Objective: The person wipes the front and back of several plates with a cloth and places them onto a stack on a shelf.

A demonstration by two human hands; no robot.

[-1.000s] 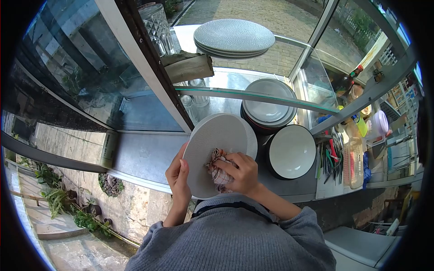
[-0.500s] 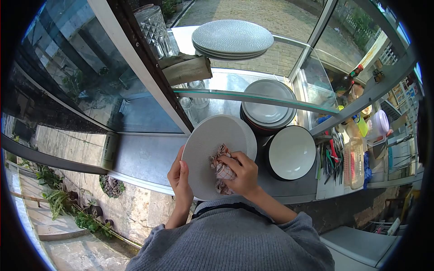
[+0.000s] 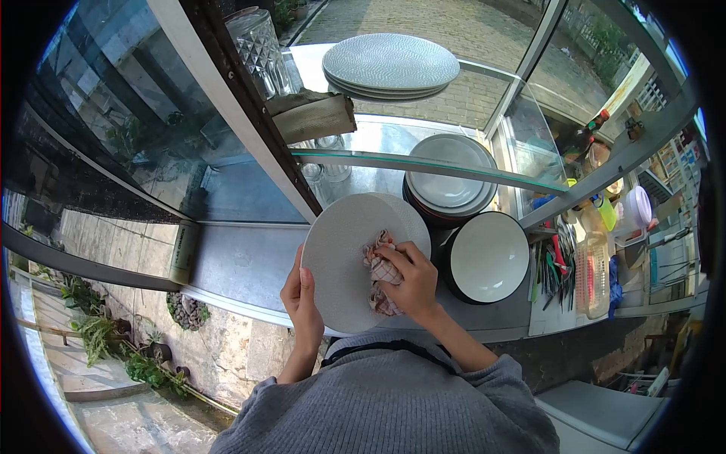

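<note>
A light grey textured plate (image 3: 336, 250) is held up at a tilt in front of my chest. My left hand (image 3: 301, 299) grips its left edge, thumb on the upper face and the other fingers hidden behind. Bunched in my right hand (image 3: 414, 284) is a checked cloth (image 3: 384, 268), pressed against the plate's face right of its middle. Close by on the right stands a white bowl with a dark rim (image 3: 490, 257). Behind the plate, a stack of grey-white plates (image 3: 451, 181) sits inside the glass cabinet.
Several textured plates (image 3: 389, 64) lie stacked on the upper glass shelf (image 3: 484, 178). Glasses (image 3: 333, 168) and a cut-glass jug (image 3: 259, 49) stand at the left, behind the cabinet's upright frame (image 3: 249, 98). Cutlery (image 3: 556, 261) and a plastic basket (image 3: 592, 272) lie at the right.
My right hand and the cloth have slid slightly right and up across the plate. The plate has turned a little in my left hand's grip.
</note>
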